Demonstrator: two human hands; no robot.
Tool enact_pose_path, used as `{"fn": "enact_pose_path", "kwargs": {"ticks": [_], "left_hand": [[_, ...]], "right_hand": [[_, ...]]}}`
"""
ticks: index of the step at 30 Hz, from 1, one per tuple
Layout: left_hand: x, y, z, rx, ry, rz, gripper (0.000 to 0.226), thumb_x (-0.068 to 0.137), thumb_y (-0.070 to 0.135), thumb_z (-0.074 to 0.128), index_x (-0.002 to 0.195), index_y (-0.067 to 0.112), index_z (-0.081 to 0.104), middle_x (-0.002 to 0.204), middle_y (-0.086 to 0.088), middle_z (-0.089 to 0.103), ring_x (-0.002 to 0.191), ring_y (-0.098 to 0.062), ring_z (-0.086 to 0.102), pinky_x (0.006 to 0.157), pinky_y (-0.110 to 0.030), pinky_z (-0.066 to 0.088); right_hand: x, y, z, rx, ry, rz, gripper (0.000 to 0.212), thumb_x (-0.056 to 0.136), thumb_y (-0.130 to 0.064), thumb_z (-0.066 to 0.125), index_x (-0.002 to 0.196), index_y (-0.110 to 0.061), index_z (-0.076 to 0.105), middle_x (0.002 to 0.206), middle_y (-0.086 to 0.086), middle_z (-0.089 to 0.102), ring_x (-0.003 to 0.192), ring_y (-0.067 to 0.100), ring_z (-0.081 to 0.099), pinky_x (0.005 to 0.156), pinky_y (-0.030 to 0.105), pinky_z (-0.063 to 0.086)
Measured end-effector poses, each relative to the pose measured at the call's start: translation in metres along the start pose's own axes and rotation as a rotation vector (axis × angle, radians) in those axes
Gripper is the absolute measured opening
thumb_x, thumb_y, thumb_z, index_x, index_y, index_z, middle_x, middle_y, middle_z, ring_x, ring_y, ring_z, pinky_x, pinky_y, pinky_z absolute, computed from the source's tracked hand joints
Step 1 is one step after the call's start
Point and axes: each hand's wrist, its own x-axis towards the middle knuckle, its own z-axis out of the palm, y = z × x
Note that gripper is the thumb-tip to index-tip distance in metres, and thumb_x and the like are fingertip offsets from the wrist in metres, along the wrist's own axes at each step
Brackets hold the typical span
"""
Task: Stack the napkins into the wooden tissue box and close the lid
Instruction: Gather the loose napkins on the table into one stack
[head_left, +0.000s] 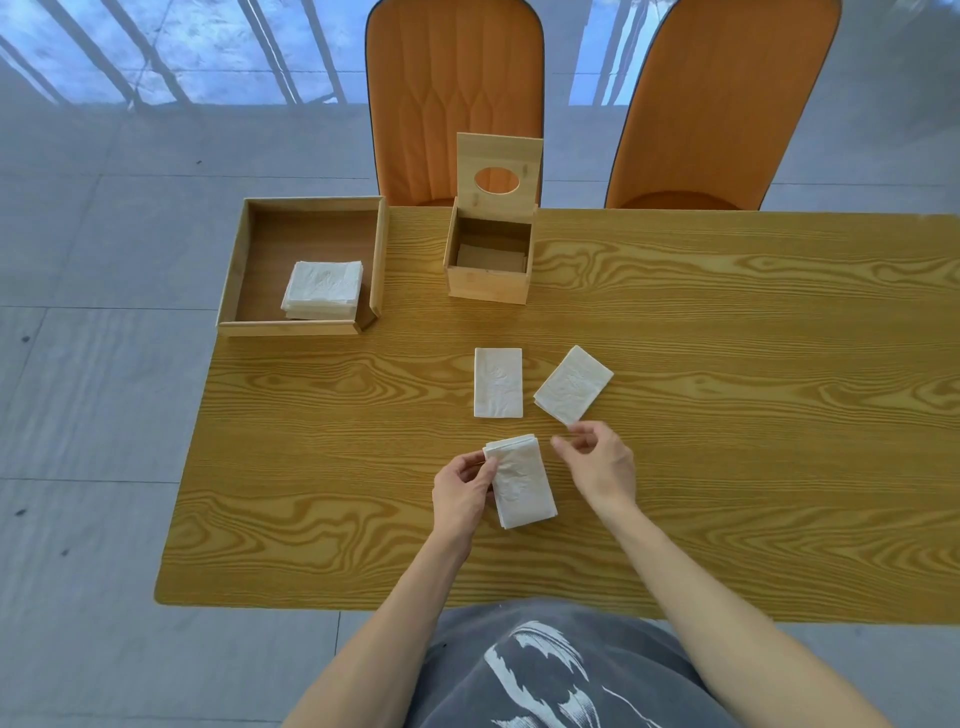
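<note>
A folded white napkin lies near the table's front, and my left hand pinches its left edge. My right hand hovers just right of it with fingers apart, holding nothing. Two more folded napkins lie flat beyond: one upright, one tilted. The wooden tissue box stands at the back with its lid raised upright, oval hole showing. Its inside looks empty of napkins.
A shallow wooden tray at the table's back left holds a stack of white napkins. Two orange chairs stand behind the wood-grain table. The table's left edge drops to a grey tiled floor.
</note>
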Motion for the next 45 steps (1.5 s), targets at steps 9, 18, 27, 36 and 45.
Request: {"fn": "enact_pose_path", "kwargs": {"ticks": [9, 18, 27, 36, 45], "left_hand": [[0.002, 0.003, -0.007, -0.043, 0.044, -0.005, 0.018, 0.090, 0.022, 0.072, 0.105, 0.013, 0.068, 0.103, -0.010, 0.076, 0.100, -0.026, 0.072, 0.088, -0.040, 0.060], [0.001, 0.008, -0.006, -0.053, 0.026, -0.021, 0.022, 0.091, 0.019, 0.070, 0.111, 0.009, 0.067, 0.105, -0.010, 0.075, 0.097, -0.021, 0.073, 0.074, -0.026, 0.060], [0.001, 0.005, -0.009, -0.068, 0.023, 0.001, 0.024, 0.091, 0.019, 0.070, 0.113, 0.008, 0.067, 0.105, -0.009, 0.076, 0.094, -0.019, 0.073, 0.070, -0.023, 0.059], [0.002, 0.000, -0.009, -0.093, 0.014, 0.014, 0.015, 0.091, 0.019, 0.071, 0.105, 0.013, 0.067, 0.104, -0.010, 0.077, 0.095, -0.023, 0.074, 0.075, -0.029, 0.061], [0.003, 0.000, -0.010, -0.076, 0.020, 0.017, 0.023, 0.093, 0.018, 0.068, 0.112, 0.006, 0.067, 0.103, -0.012, 0.076, 0.092, -0.022, 0.073, 0.078, -0.033, 0.061]], "right_hand": [[0.071, -0.035, -0.022, -0.025, 0.101, 0.199, 0.062, 0.086, -0.040, 0.072, 0.136, -0.016, 0.047, 0.129, 0.009, 0.055, 0.111, 0.028, 0.059, 0.081, 0.038, 0.048], [0.078, -0.037, -0.024, -0.006, 0.103, 0.260, 0.033, 0.084, -0.034, 0.072, 0.112, -0.018, 0.061, 0.120, 0.006, 0.059, 0.090, 0.022, 0.056, 0.075, 0.037, 0.050], [0.052, -0.023, -0.044, 0.539, 0.043, 0.096, 0.016, 0.087, -0.022, 0.075, 0.099, -0.020, 0.066, 0.100, 0.001, 0.070, 0.095, 0.015, 0.068, 0.078, 0.028, 0.057], [0.016, -0.022, -0.045, 0.485, -0.448, -0.023, 0.021, 0.087, -0.019, 0.074, 0.106, -0.012, 0.071, 0.098, 0.006, 0.077, 0.086, 0.020, 0.075, 0.068, 0.032, 0.061], [0.010, -0.017, 0.008, 0.237, -0.472, -0.069, 0.022, 0.081, -0.024, 0.081, 0.097, -0.011, 0.074, 0.091, -0.001, 0.076, 0.082, 0.012, 0.071, 0.064, 0.019, 0.050]]}}
